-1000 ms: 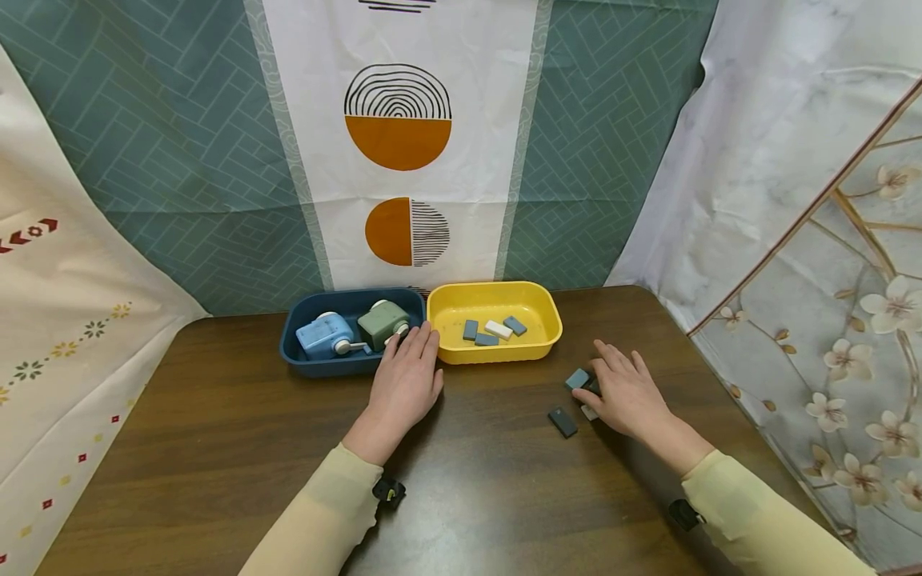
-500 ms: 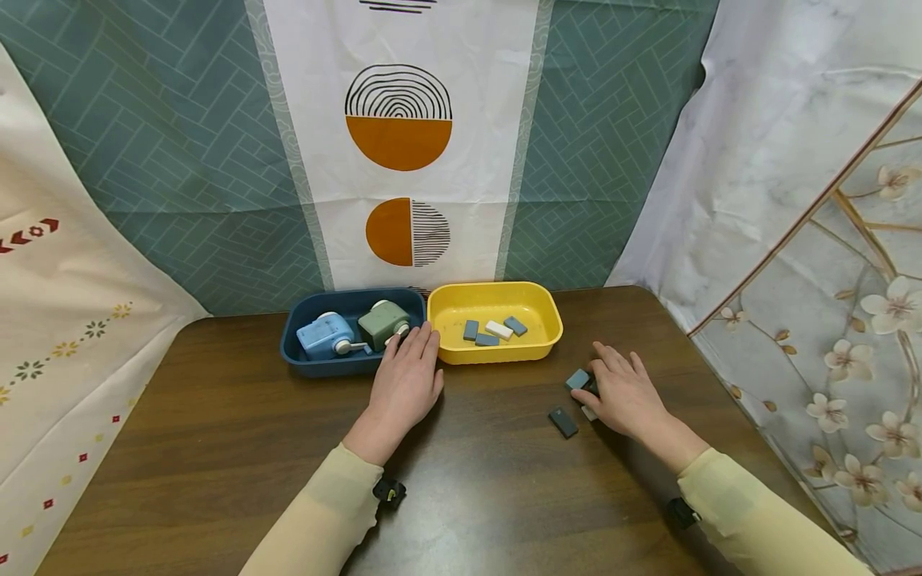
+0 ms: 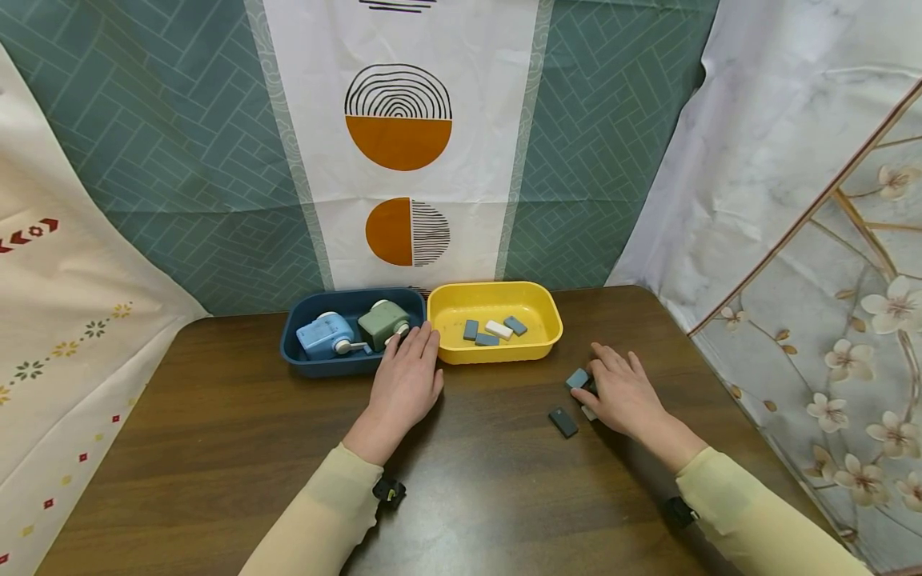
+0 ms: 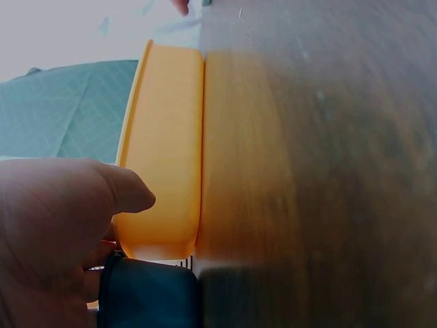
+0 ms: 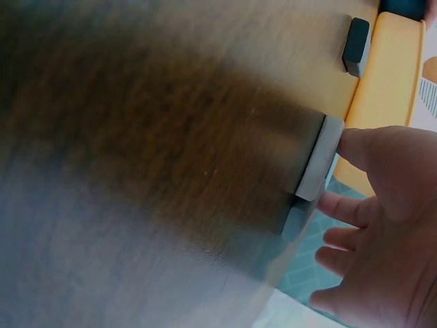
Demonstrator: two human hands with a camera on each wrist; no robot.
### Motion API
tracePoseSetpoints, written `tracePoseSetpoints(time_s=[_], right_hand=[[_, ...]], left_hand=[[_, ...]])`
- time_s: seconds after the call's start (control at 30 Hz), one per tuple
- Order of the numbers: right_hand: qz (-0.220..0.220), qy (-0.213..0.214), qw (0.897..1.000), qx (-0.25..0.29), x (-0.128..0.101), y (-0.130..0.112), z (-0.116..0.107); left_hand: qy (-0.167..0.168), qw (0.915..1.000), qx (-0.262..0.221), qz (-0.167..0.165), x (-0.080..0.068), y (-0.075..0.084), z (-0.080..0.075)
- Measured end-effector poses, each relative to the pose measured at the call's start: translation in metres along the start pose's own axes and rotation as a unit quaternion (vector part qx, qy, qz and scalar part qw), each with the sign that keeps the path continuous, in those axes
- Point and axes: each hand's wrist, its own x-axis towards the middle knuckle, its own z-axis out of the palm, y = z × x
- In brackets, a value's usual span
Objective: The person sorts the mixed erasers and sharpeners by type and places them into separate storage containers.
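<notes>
1. Taking 12 o'clock as the far side in the head view, I am finding the teal block point(image 3: 577, 379) lying on the table point(image 3: 475, 488) at about 10 o'clock from the middle of the right hand point(image 3: 625, 392), just beyond the thumb tip. Its long axis appears to be running from 2 to 8 o'clock.
2. The pale block point(image 5: 321, 158) is lying close under the thumb side, at 8 o'clock. A dark piece is showing between thumb and index finger, mostly hidden.
3. The dark block point(image 3: 563, 422) is lying farther out at 8 o'clock, apart from the hand, its axis pointing from 11 to 5.
4. The right hand is plainly the nearer one. Its fingers are standing apart and relaxed, thumb out; I cannot tell which block they are touching, and I am seeing no clear grip.
5. The yellow tray point(image 3: 497, 354) is sitting at 10 o'clock from that hand, containing a white block point(image 3: 499, 330) and three blue-grey blocks.
6. At its 9 o'clock, the blue tray point(image 3: 338, 368) is holding a blue container point(image 3: 322, 332) and a green container point(image 3: 382, 324).
7. The left hand point(image 3: 403, 384) is resting where the trays meet, fingers straight and nearly together, thumb apart, gripping nothing visible.
</notes>
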Motion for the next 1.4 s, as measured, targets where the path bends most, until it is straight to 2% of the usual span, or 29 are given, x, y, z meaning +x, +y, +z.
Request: tracePoseSetpoints(time_s=[0.43, 0.9, 1.4], right_hand=[[-0.006, 0.014, 1.000, -0.003, 0.002, -0.002, -0.004], [-0.007, 0.025, 1.000, 0.011, 0.004, -0.008, -0.022], [-0.021, 0.055, 0.998, 0.022, 0.008, -0.012, -0.038]], left_hand=[[-0.004, 1.0000, 0.000, -0.003, 0.000, 0.000, 0.000], [-0.002, 1.0000, -0.003, -0.001, -0.001, 0.000, -0.001], [-0.001, 1.0000, -0.003, 0.003, -0.001, -0.001, -0.001]])
